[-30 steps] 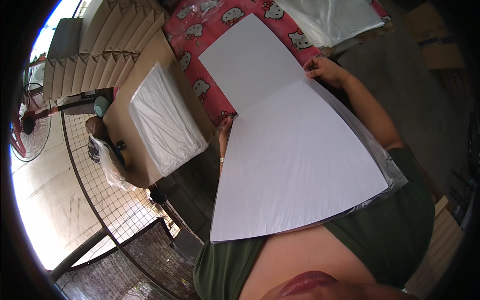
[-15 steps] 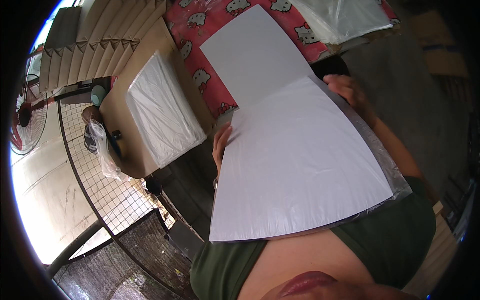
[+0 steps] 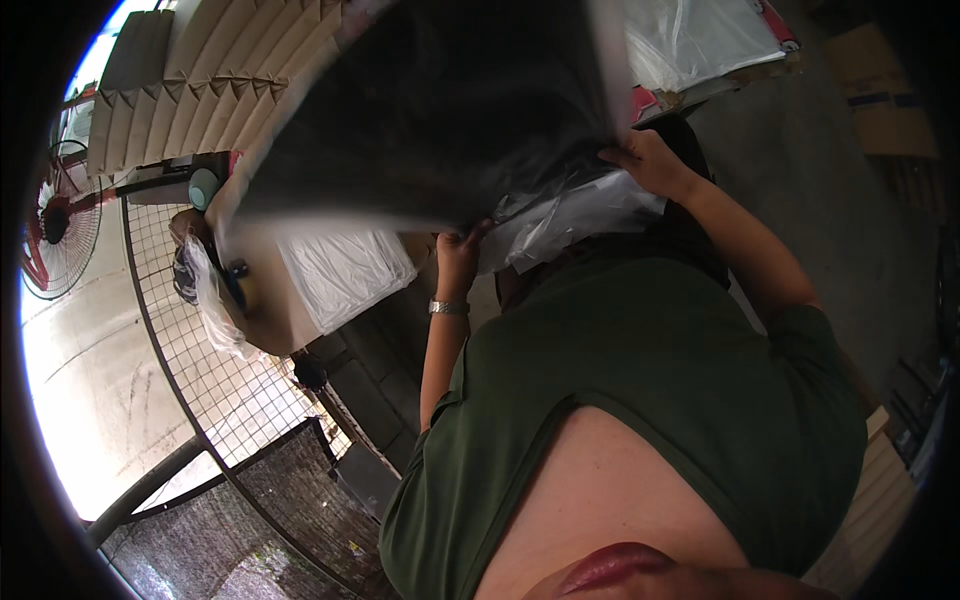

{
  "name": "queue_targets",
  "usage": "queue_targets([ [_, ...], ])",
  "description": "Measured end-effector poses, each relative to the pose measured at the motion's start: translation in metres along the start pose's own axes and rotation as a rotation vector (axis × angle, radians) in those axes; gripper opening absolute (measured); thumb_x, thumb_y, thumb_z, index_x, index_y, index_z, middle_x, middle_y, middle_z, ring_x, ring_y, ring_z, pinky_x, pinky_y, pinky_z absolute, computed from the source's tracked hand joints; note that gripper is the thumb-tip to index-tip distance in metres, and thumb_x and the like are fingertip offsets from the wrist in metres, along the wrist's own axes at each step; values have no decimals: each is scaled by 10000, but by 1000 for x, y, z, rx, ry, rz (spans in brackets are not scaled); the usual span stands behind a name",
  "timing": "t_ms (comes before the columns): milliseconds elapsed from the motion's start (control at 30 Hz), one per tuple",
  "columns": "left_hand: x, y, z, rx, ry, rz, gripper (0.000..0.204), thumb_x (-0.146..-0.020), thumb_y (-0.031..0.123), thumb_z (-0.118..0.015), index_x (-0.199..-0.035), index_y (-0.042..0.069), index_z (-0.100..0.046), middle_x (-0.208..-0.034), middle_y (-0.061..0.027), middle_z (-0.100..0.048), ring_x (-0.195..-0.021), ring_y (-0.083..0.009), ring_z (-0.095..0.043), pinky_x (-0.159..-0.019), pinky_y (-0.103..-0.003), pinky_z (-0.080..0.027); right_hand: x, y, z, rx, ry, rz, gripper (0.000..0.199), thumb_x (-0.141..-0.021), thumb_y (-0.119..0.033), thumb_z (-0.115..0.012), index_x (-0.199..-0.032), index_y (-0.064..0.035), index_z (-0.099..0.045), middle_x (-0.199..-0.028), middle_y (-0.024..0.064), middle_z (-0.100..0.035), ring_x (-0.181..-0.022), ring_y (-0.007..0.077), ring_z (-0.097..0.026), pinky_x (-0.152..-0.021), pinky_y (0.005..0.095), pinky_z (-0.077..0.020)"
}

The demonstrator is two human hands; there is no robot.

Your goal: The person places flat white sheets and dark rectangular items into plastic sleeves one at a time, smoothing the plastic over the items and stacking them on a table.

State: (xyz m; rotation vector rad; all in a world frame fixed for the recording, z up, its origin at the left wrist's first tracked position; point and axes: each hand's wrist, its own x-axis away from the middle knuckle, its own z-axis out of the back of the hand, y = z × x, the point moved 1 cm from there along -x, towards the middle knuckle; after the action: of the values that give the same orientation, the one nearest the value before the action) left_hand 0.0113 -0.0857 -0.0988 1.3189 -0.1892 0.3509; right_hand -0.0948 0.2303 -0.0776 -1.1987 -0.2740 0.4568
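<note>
A large flat sheet in a clear plastic sleeve (image 3: 430, 110) is lifted before me, its dark face showing and its outline blurred by motion. My left hand (image 3: 459, 256) is closed on the near edge, the thumb on top and the other fingers hidden. Farther right, my right hand (image 3: 652, 166) pinches the same edge by its corner. Between and below the hands a loose, crinkled clear plastic flap (image 3: 575, 215) hangs over my lap.
On a cardboard surface at the left lies a stack of clear plastic bags (image 3: 350, 275), partly covered. More plastic bags (image 3: 700, 45) rest at the far right. Folded brown cardboard (image 3: 185, 110) stands at the back left. A fan (image 3: 55, 220) and wire mesh (image 3: 165, 260) are at the left edge.
The sleeved sheet has been raised off my lap and swung away and to the left, from a white face to a dark one. Both hands have closed on its near edge.
</note>
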Motion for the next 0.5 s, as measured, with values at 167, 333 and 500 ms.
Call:
queue_targets([
  [167, 25, 5, 11, 28, -137, 411, 273, -770, 248, -705, -756, -4, -601, -705, 6, -586, -522, -22, -399, -461, -210, -287, 14, 25, -12, -110, -47, -102, 282, -862, -171, -588, -1058, 22, -528, -843, 101, -611, -762, 103, -528, -713, 280, -448],
  [333, 49, 18, -7, 57, -88, 523, 288, -787, 264, -691, -786, -7, -592, -701, 0, -588, -531, -29, -418, -464, -217, -310, 46, 27, -24, -387, -90, -460, 255, -867, -190, -583, -1026, 3, -535, -796, 29, -590, -692, 75, -506, -615, 231, -427],
  [500, 73, -2, -3, 129, -110, 592, 270, -836, 262, -636, -769, 6, -585, -664, 27, -548, -526, -30, -391, -468, -214, -303, 86, 18, -3, -402, -166, -682, 178, -862, -172, -577, -949, -20, -545, -777, 20, -591, -683, 72, -536, -583, 204, -422],
])
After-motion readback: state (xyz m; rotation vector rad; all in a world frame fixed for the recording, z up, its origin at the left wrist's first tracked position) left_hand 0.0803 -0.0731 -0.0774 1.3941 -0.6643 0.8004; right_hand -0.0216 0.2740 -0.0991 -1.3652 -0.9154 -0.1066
